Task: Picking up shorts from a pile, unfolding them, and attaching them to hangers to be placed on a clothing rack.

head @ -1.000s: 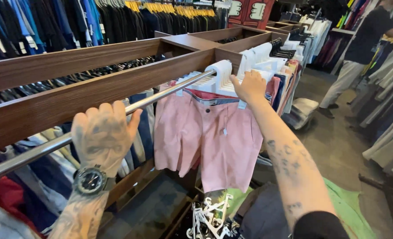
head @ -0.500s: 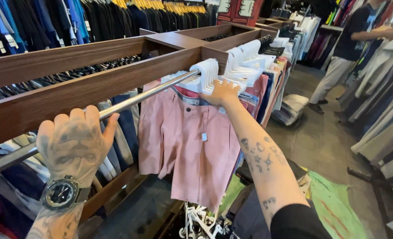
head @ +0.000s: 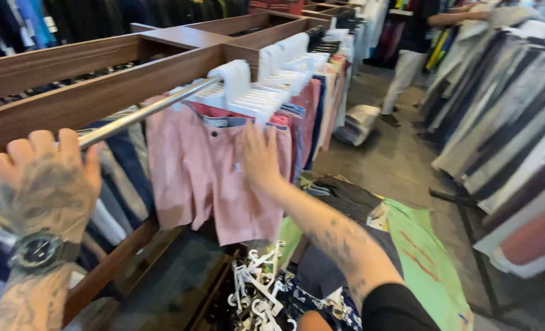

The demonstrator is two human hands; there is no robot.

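Left hand (head: 42,184), lower left of frame, curled over metal rail (head: 143,114), seemingly for support. Right hand (head: 261,156), centre, fingers spread flat against pink shorts (head: 214,171) hanging from white hanger (head: 235,79), steadying fabric. Loose hangers (head: 257,288) piled below.

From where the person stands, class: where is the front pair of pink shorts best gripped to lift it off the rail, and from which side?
Probably by the white hanger above the pink shorts, from the open aisle side: its hook rides the metal rail.
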